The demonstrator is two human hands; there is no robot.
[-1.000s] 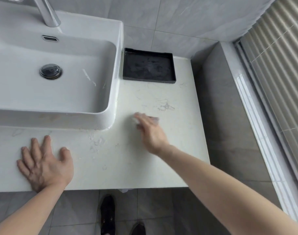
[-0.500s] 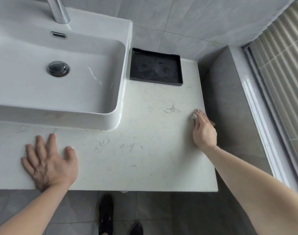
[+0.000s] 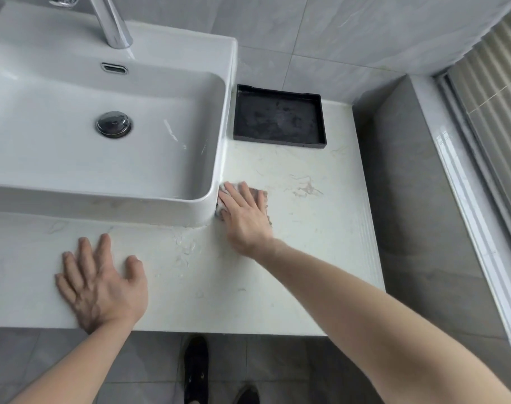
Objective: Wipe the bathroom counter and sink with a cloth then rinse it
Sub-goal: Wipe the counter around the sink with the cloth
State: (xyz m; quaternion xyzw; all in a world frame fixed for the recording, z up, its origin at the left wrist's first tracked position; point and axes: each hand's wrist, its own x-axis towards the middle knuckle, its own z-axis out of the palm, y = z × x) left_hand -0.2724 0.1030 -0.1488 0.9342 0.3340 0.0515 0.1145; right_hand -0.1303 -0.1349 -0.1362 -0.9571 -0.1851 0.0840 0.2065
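The sink (image 3: 108, 158) is a big white box with round corners, smooth and shiny, and it sits on top of the counter (image 3: 306, 258). The counter is flat, pale stone with thin wavy lines in it and some dry, flaky marks just below the sink's front right corner. Inside the sink is a round, shiny metal drain plug (image 3: 113, 124). A shiny metal tap (image 3: 114, 24) stands at the back of the sink. Just to the right of the sink, at the back of the counter, lies a flat black tray (image 3: 279, 117) with a low rim and a dusty bottom. The cloth (image 3: 263, 199) is small and soft, pale with a brownish part, and it lies on the counter, touching the sink's front right corner. The right hand (image 3: 244, 217) presses down flat on the cloth, fingers straight and a little spread, with the fingertips next to the sink wall. The left hand (image 3: 101, 282) rests flat on the counter in front of the sink, near the counter's front edge, fingers straight and spread, holding nothing. Below the counter, dark shoes (image 3: 196, 368) stand on grey floor tiles.
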